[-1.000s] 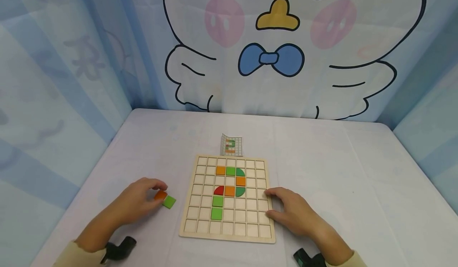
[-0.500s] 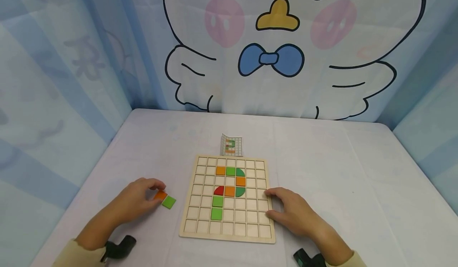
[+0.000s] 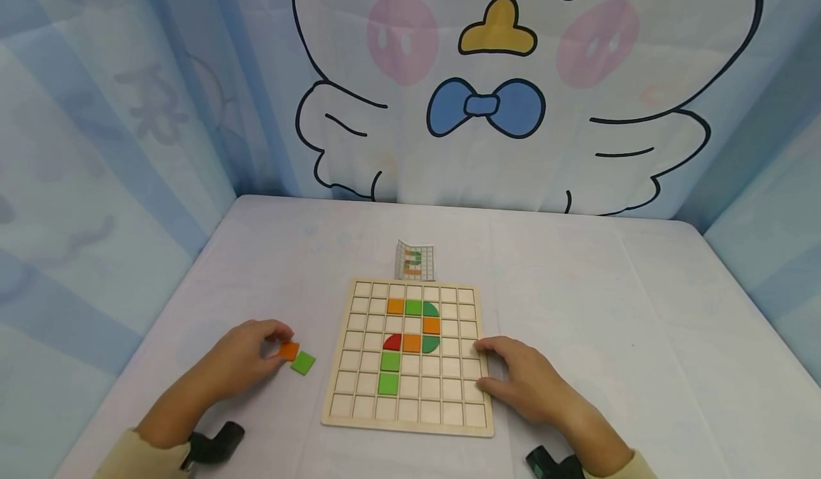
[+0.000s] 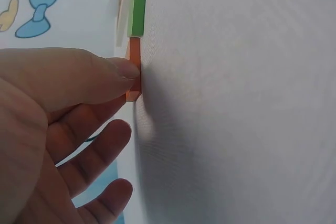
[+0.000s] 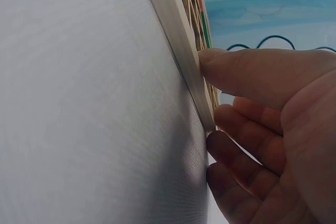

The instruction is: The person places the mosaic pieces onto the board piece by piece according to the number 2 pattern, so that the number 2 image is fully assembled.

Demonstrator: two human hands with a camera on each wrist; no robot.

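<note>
My left hand (image 3: pixel 240 360) is at the left of the table and pinches an orange square tile (image 3: pixel 289 351) between thumb and index finger. A light green square tile (image 3: pixel 303 363) lies right beside it, corner near corner. In the left wrist view the thumb lies over the orange tile (image 4: pixel 135 88), with the green tile (image 4: pixel 138 8) just beyond. My right hand (image 3: pixel 529 379) rests at the right edge of the wooden grid board (image 3: pixel 462 430), thumb and fingertips touching its rim with the fingers loosely bent. The right wrist view has the thumb on the board's edge (image 5: pixel 176 17).
Orange tiles (image 3: pixel 412 343), green tiles (image 3: pixel 388 383), dark green rounded pieces (image 3: pixel 430 344) and a red rounded piece (image 3: pixel 393 341) sit in the board's cells. A folded pattern card (image 3: pixel 415 261) stands behind the board. A printed curtain (image 3: pixel 487 165) borders the table's far edge.
The left fingers have drawn back slightly to the left, and the orange tile has turned a little and shows more. The right hand and the board have not moved.
</note>
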